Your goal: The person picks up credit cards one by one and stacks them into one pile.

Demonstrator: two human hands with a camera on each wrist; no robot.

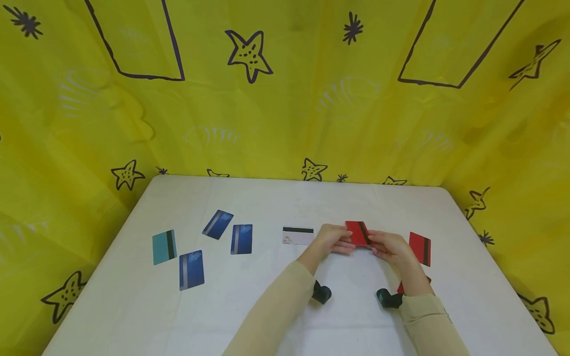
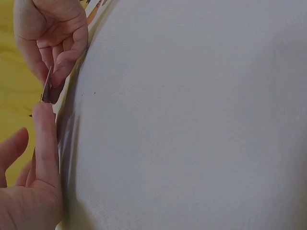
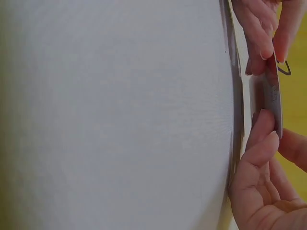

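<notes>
A red card (image 1: 356, 232) with a dark stripe is held between both hands, right of the table's middle. My left hand (image 1: 331, 238) pinches its left edge, thumb on top and fingers beneath. At its right edge my right hand (image 1: 392, 246) pinches it between thumb and fingers. In the right wrist view the card (image 3: 272, 96) appears nearly edge-on, raised off the table. A white card (image 1: 297, 236) with a black stripe lies just left of my left hand. Beyond my right wrist lies another red card (image 1: 420, 248), and a further red piece (image 1: 400, 288) is mostly hidden under that wrist.
Toward the left of the white table (image 1: 133, 306) lie a teal card (image 1: 161, 247) and three blue cards (image 1: 217, 224), (image 1: 242, 239), (image 1: 192, 270). Black wrist cameras (image 1: 322, 292), (image 1: 389, 298) sit by each forearm. A yellow patterned curtain (image 1: 285, 118) hangs behind.
</notes>
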